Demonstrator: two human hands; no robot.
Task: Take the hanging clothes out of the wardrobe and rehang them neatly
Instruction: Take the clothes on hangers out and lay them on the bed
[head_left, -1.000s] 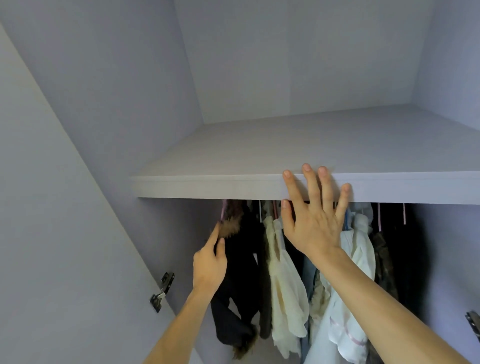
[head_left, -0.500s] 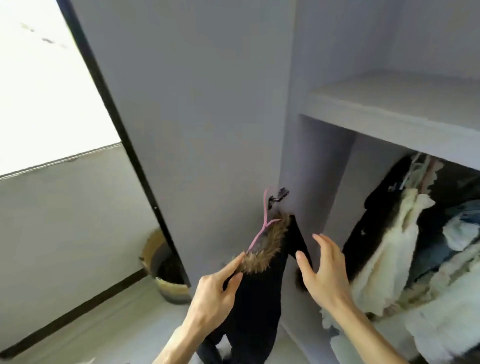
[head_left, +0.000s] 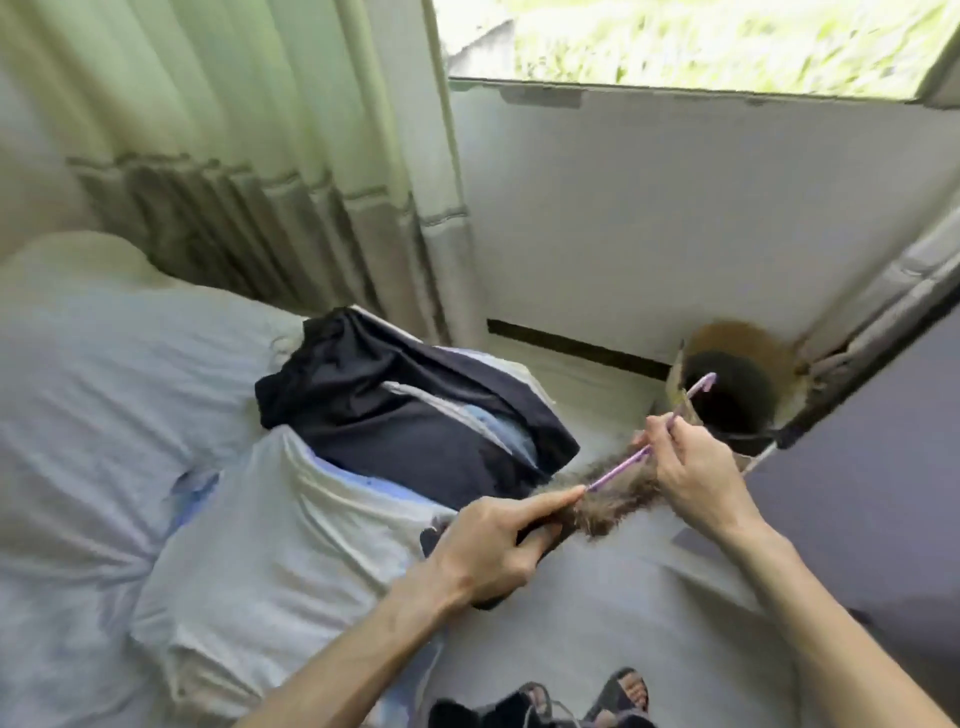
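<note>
Nearest, at the bottom edge, the person's sandalled feet (head_left: 621, 693) stand on the pale floor (head_left: 597, 623), and both bare forearms reach forward over it.

The left hand (head_left: 483, 545) is closed around a fur-collared coat (head_left: 618, 506). Its thumb and curled fingers grip the dark cloth just below the fur, and the forefinger lies straight along the trim. Most of the coat is hidden beneath that hand and arm. It is held out in the air beside the bed, not hanging anywhere.

A thin pink hanger (head_left: 618, 470) pokes out of the collar and slants up to the right. The right hand (head_left: 696, 467) pinches its stem between fingertips and thumb, and the hook sticks out past the fingers.

To the left is the bed (head_left: 93, 426), covered in rumpled pale sheets. A white garment or pillow (head_left: 270, 525) lies on the near part, though I cannot tell which it is. Just behind it a heap of dark clothes (head_left: 395, 410) with pale stripes rests on the bedding.

Farther off on the floor, near the wall, stands a round brown basket (head_left: 743, 343) with a dark inside. The lilac wardrobe door (head_left: 893, 493) closes off the right side. Behind the bed hang pale green curtains (head_left: 249, 145), and above the white wall a window (head_left: 701, 41) shows bright greenery.
</note>
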